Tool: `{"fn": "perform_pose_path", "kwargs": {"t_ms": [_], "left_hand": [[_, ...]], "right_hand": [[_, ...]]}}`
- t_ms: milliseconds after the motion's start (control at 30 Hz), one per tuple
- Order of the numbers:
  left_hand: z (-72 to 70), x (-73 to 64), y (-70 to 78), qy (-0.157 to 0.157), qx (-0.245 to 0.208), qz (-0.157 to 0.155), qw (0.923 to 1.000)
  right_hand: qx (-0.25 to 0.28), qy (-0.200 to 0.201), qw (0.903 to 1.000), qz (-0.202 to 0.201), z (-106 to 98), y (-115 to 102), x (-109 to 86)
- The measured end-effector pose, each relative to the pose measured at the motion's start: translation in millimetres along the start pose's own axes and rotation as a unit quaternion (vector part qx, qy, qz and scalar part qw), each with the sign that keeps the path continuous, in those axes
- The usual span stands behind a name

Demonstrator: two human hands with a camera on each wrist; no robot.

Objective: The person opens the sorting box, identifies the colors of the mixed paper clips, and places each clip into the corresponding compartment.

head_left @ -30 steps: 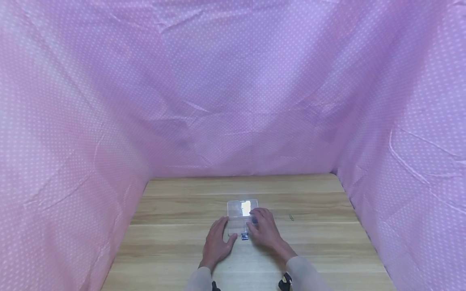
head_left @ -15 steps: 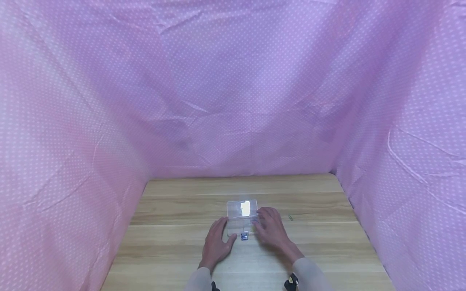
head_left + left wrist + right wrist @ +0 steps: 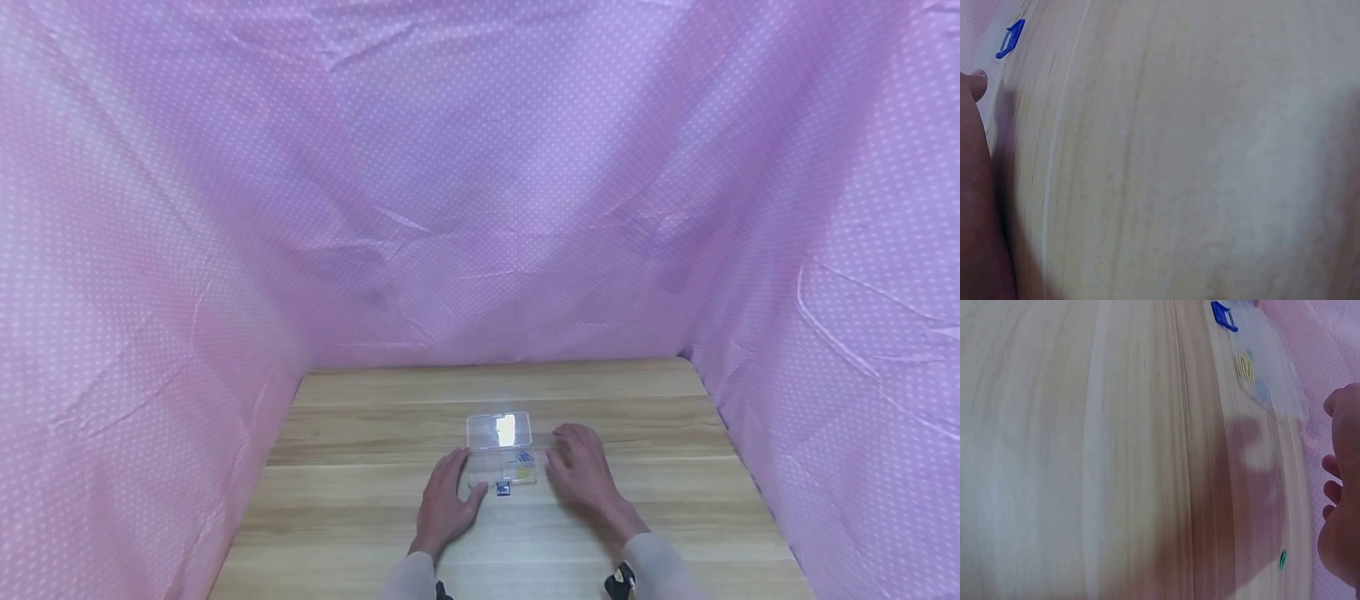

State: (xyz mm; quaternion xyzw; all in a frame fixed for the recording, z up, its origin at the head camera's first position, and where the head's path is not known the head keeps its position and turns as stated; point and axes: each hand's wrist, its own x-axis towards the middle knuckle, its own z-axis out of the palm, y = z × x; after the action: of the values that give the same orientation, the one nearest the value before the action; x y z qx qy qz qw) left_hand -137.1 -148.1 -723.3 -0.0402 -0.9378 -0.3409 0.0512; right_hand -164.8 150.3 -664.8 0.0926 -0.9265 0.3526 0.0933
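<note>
A clear plastic box (image 3: 486, 469) lies with its lid (image 3: 482, 432) swung back and a blue latch (image 3: 503, 488) at its front. Blue paper clips (image 3: 524, 457) and yellow paper clips (image 3: 522, 472) sit in separate compartments on its right side. My left hand (image 3: 445, 504) rests at the box's left edge, fingers extended and thumb near the front corner. To the right of the box, apart from it, my right hand (image 3: 583, 471) hovers with loosely bent fingers and nothing visible in them. A green paper clip (image 3: 1282, 559) lies on the table below it in the right wrist view.
The wooden table (image 3: 360, 425) carries the box near its middle. Pink dotted cloth (image 3: 480, 300) hangs around its back and sides. Dark wrist gear (image 3: 620, 581) shows at the right sleeve.
My right hand has moved off the box to the right, uncovering the blue and yellow paper clips. It now covers the green paper clip in the head view. The left hand stays put.
</note>
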Motion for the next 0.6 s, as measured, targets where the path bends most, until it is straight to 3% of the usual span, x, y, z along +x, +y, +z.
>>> {"fn": "perform_pose_path", "kwargs": {"t_ms": [300,600], "left_hand": [[0.6,-0.2,-0.3,0.001,-0.004,0.003,1.0000],[-0.8,0.0,2.2,0.000,-0.004,-0.001,1.0000]], "right_hand": [[0.024,-0.008,0.9984,0.051,-14.6,14.9,-7.2],[0.031,0.011,0.9976,0.062,-25.3,36.4,-11.1]]}}
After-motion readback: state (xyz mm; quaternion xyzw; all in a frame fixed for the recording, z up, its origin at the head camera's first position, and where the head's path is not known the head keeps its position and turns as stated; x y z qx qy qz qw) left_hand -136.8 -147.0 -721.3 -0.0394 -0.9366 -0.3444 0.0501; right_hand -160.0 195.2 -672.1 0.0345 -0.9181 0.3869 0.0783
